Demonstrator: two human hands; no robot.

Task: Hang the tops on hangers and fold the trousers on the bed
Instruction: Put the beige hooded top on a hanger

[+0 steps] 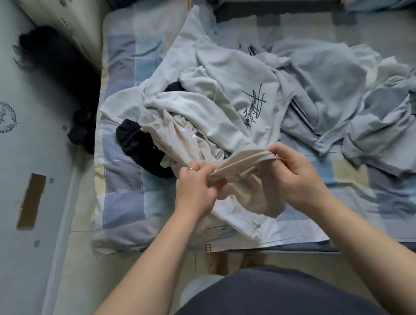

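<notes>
Both hands are closed on one piece of clothing. The left hand (195, 188), with a ring (192, 169) on one finger, pinches one end of a banded edge of a beige garment (252, 199). The right hand (297, 174) grips the other end, fingers curled over the band, so the edge runs taut between them. The rest of the beige garment hangs below the hands and trails back up to the left into the pile; whether it is a top or trousers cannot be told.

Just behind the hands lies a white top (235, 87) with dark script lettering, crumpled and spread across the middle of the bed (122, 187). A black garment (136, 144) lies bunched to the left of the pile, touching the beige cloth. To the right, grey-blue clothes (327, 79) lie heaped, overlapping the white top's edge. The bed carries a checked sheet of blue, lilac and pale yellow squares. A wall (2, 180) printed with wreath emblems runs along the left side.
</notes>
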